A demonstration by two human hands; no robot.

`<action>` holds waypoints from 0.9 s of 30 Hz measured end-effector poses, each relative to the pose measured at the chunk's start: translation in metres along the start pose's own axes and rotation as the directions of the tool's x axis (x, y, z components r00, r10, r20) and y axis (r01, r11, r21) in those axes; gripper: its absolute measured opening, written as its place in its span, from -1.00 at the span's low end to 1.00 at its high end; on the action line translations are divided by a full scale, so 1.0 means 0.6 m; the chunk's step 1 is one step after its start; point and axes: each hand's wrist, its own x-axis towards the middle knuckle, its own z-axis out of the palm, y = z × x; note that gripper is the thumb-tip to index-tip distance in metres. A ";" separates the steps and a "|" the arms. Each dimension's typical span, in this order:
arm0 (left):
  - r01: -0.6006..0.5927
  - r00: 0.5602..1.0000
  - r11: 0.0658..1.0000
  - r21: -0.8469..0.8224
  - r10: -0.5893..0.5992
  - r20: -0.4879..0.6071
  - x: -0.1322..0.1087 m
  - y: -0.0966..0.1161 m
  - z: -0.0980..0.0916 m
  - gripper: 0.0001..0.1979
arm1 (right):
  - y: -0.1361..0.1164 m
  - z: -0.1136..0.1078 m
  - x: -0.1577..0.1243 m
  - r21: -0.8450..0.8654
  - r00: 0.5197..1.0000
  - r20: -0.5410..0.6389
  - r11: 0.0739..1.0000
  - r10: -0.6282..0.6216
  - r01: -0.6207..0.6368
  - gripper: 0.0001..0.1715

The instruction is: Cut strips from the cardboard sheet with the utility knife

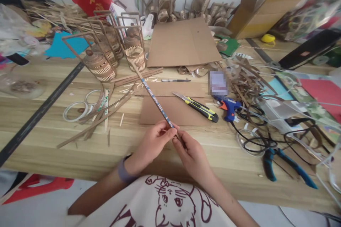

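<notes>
My left hand (157, 140) pinches the near part of a long thin stick (154, 97) with a blue-and-white printed section and a pale far end. The stick slants away from me, up and to the left. Close beside it, my right hand (193, 154) is closed around a dark brown end at the stick's lower tip; whether this is the same piece or a separate strip I cannot tell. Beyond my hands lie a cardboard piece (157, 111) and a yellow-and-black utility knife (199, 108) with its blade out. A pen (176, 80) rests farther back.
Small lidded wooden buckets (99, 65) with tall handles stand at the left. A blue glue gun (229, 108), tangled cables and pliers (286, 166) crowd the right. White rings (76, 111) and brown strips (93, 124) lie left. A large cardboard sheet (183, 42) sits at the back.
</notes>
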 end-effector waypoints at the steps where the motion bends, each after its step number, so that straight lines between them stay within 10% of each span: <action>1: 0.003 1.000 1.000 -0.017 -0.003 -0.021 0.005 0.001 -0.002 -0.68 | 0.000 0.000 0.001 -0.009 1.000 0.012 1.000 -0.006 0.006 -0.76; 11: 0.093 0.986 0.942 -0.323 -0.133 -0.102 0.022 0.009 -0.020 -0.53 | -0.003 -0.027 -0.011 -0.235 0.955 -0.142 0.946 -0.261 0.224 -0.82; 27: 0.151 0.982 0.935 -0.320 -0.178 -0.056 0.014 0.015 -0.014 -0.51 | -0.022 -0.027 -0.012 -0.374 0.911 -0.148 0.875 -0.385 0.309 -0.85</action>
